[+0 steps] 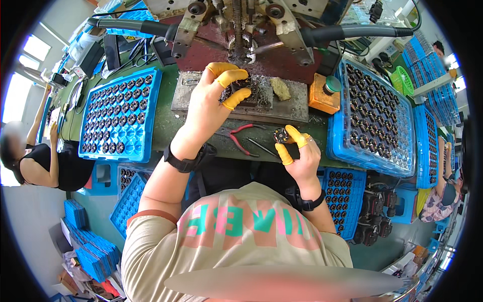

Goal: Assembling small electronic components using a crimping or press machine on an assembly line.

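Observation:
Yellow finger cots cover fingertips on both hands. My left hand [214,95] is at the machine's metal base, its fingers curled round a dark part [235,86] in the fixture; the fingers hide much of that part. Nearer to me, my right hand [303,155] pinches a small round motor stator [280,135], dark with copper tones, between thumb and fingers. Between the hands, red-handled pliers [236,137] and a thin dark rod-like tool [262,147] lie on the green bench.
The machine [239,30] stands ahead. Blue trays of stators lie left [85,118] and right [332,146]. An orange box [322,95] bears a green-lidded jar [332,84], near a yellowish lump [280,89]. A co-worker [48,161] sits far left, another [445,196] far right.

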